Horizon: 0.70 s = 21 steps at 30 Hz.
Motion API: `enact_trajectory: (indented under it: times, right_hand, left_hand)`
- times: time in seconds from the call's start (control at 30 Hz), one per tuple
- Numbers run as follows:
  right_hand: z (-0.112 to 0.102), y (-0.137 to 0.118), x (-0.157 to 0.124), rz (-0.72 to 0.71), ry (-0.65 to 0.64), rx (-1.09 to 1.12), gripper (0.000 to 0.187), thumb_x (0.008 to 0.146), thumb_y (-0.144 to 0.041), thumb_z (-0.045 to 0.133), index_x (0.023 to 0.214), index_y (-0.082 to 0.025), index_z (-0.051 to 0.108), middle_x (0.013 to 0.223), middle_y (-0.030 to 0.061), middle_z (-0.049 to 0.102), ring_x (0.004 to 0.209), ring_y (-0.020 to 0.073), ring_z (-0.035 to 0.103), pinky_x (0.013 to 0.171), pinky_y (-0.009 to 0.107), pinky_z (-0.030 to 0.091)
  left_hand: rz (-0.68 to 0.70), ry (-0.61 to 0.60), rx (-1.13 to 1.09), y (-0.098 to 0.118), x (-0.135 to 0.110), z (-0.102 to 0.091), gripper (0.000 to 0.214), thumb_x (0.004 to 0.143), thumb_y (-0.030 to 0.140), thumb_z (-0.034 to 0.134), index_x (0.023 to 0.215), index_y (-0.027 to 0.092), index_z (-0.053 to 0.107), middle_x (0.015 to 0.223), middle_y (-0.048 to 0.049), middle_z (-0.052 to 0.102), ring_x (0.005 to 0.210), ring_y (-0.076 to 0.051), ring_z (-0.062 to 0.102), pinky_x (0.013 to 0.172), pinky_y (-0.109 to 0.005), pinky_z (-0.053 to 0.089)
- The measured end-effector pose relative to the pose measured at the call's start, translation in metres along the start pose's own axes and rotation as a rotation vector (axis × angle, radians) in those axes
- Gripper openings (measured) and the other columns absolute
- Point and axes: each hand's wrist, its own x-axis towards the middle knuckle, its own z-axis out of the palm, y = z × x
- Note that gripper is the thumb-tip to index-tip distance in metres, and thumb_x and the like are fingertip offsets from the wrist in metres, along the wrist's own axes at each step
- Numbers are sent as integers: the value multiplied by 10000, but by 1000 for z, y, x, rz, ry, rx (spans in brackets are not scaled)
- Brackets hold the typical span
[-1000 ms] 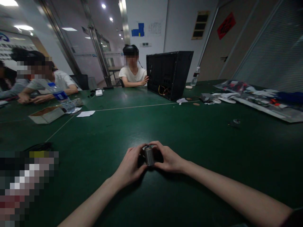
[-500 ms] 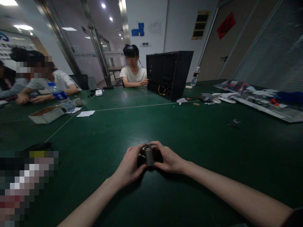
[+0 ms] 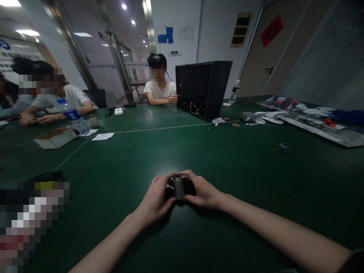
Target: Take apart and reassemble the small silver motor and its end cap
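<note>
A small grey metal cylinder (image 3: 179, 188), which looks like an electric motor, stands upright on the green table (image 3: 159, 151) in front of me. A brassy ring and a small dark stub show at its top. My left hand (image 3: 157, 199) curves around its left side, index finger at the top edge and thumb low by the base. From the right, my right hand (image 3: 203, 192) holds it the same way, with the fingertips of both hands nearly meeting above. The far side of the cylinder and some fingers are hidden.
A small round metal part (image 3: 283, 147) lies at the right. Farther back stand a black computer case (image 3: 199, 89), a water bottle (image 3: 75, 117) and an open cardboard box (image 3: 57, 138). A person (image 3: 160, 89) touches the case. Tools and bags (image 3: 321, 117) cover the right side.
</note>
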Motion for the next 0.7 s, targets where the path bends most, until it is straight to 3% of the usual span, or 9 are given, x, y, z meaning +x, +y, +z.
enact_trajectory:
  times: [0.7]
  right_hand:
    - [4, 8, -1, -2, 20, -28, 614, 753, -241, 669, 1267, -180, 339, 1146, 114, 569, 1016, 201, 585, 875, 367, 475]
  left_hand:
    - [59, -9, 0, -1, 0, -1, 573, 754, 137, 614, 1268, 202, 370, 1164, -116, 576, 1043, -282, 562, 905, -484, 445]
